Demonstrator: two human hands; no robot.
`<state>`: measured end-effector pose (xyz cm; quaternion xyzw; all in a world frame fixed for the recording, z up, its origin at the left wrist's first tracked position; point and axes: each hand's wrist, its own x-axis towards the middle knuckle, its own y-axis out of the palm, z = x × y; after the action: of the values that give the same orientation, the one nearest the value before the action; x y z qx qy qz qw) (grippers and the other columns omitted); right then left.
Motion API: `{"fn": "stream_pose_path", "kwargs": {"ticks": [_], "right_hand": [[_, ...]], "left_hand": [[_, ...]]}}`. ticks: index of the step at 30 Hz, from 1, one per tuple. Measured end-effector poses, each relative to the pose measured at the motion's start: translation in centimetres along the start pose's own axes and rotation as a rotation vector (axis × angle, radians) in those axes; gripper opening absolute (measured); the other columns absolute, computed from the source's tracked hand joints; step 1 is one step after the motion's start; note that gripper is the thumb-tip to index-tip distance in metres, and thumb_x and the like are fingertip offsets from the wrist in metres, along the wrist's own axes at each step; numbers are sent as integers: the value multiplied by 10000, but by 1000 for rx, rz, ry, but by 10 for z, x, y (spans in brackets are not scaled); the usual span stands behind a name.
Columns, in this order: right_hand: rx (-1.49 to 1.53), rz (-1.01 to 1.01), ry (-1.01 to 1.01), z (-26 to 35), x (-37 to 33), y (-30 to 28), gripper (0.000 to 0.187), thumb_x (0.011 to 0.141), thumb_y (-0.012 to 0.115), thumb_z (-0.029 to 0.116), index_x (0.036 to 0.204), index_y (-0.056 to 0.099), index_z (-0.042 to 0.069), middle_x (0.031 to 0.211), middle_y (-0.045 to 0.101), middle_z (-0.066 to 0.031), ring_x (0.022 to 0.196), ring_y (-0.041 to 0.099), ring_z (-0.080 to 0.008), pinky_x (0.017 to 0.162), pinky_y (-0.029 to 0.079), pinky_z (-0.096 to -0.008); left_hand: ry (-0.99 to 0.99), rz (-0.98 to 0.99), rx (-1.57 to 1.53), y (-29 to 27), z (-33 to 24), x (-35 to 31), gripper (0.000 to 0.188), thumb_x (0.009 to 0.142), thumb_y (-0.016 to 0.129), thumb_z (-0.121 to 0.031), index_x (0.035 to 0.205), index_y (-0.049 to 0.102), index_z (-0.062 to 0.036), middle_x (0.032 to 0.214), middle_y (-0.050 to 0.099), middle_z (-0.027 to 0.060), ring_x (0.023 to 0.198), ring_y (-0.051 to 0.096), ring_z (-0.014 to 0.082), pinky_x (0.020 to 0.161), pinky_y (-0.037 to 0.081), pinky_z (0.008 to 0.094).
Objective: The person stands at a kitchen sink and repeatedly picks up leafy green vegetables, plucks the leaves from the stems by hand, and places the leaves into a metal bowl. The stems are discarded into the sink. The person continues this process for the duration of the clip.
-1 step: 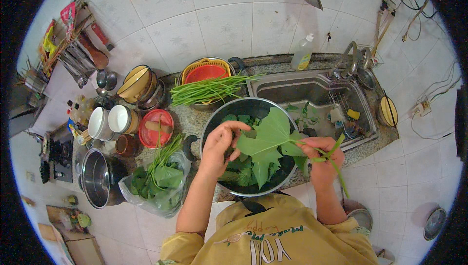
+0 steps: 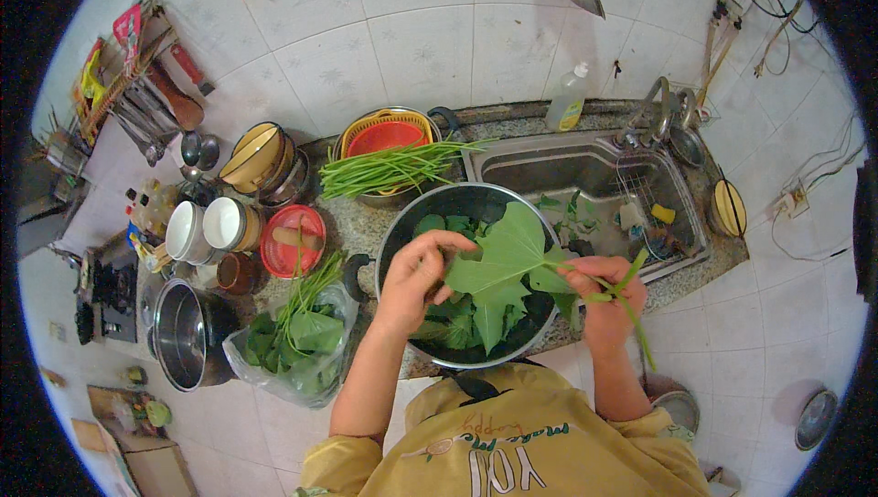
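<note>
My right hand [image 2: 611, 300] is closed round green stalks [image 2: 631, 303], pinching a large lobed green leaf [image 2: 508, 255] near its base. The leaf spreads out over a big metal pot [image 2: 395, 232] that holds more green leaves [image 2: 448, 331]. At the leaf's left edge is my left hand [image 2: 410, 282], its fingers curved and apart with nothing visible between them. Whether its fingertips touch the leaf is hard to see. Long thin green stalks [image 2: 398, 170] lie across a red and a yellow basket [image 2: 377, 138] behind the pot.
A plastic bag [image 2: 315, 383] with leafy stalks stands left of the pot, beside an empty steel pot [image 2: 183, 342]. A red lid [image 2: 291, 259], white bowls [image 2: 224, 223] and stacked yellow bowls [image 2: 251, 159] sit farther back. At right is a steel sink [image 2: 512, 163] with a yellow sponge [image 2: 663, 213].
My left hand's fingers have shifted very slightly at the leaf's edge. All else looks the same.
</note>
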<state>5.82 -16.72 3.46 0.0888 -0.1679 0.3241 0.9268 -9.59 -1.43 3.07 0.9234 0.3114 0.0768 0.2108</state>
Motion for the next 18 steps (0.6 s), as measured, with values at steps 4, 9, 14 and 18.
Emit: {"fn": "stream_pose_path", "kwargs": {"ticks": [4, 9, 14, 18], "right_hand": [[-71, 15, -8, -5, 0, -7, 131, 693, 630, -52, 797, 569, -1, 786, 619, -118, 718, 607, -183, 666, 492, -272], [-145, -6, 18, 5, -3, -9, 113, 648, 685, 9, 739, 627, 44, 751, 634, -81, 700, 601, -157, 640, 474, -266], [-306, -152, 29, 3, -2, -30, 93, 646, 688, 41, 705, 617, 54, 701, 629, -63, 658, 582, -136, 616, 458, -258], [-215, -379, 112, -3, -2, -69, 92, 692, 661, 36, 753, 593, 38, 722, 624, -62, 689, 590, -135, 625, 455, -248]], "left_hand": [[262, 96, 550, 1, 12, 4, 144, 803, 591, -147, 814, 569, -5, 764, 526, 19, 539, 457, 67, 415, 318, 196], [-67, -210, 184, 24, 8, 5, 90, 823, 540, -101, 776, 551, -25, 671, 492, 10, 413, 378, 64, 351, 257, 192], [-57, -322, 51, 18, 17, 33, 126, 874, 454, -122, 809, 512, -32, 571, 436, 1, 374, 325, 63, 347, 227, 194], [-117, -247, 129, 29, 33, 51, 144, 894, 396, -103, 902, 513, -19, 592, 449, 16, 402, 335, 74, 367, 248, 205]]}}
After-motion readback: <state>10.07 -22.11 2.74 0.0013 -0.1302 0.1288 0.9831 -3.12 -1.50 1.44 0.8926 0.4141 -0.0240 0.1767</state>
